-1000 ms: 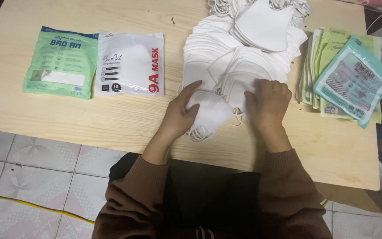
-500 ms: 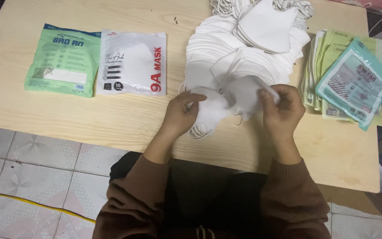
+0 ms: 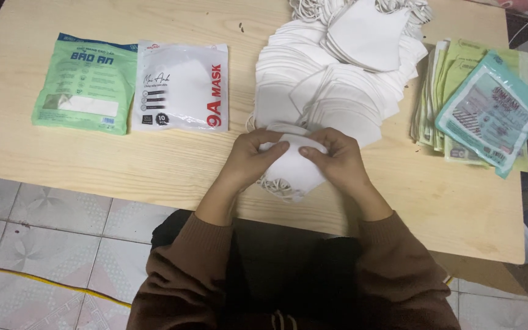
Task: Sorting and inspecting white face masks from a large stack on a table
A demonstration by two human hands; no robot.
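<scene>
We hold a small stack of white masks [image 3: 293,171] tight in our left hand [image 3: 249,160] and right hand [image 3: 337,162], two packs [image 3: 181,88] are full, and a big pile [image 3: 337,85] waits.

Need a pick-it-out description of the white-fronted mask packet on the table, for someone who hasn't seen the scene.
Start at the wooden table and go to its left end, where two flat packets lie side by side. The white mask packet is the one nearer the big pile of loose white masks. Unlike the green packet touching its left edge, its front is white with red lettering down its right side.
</scene>
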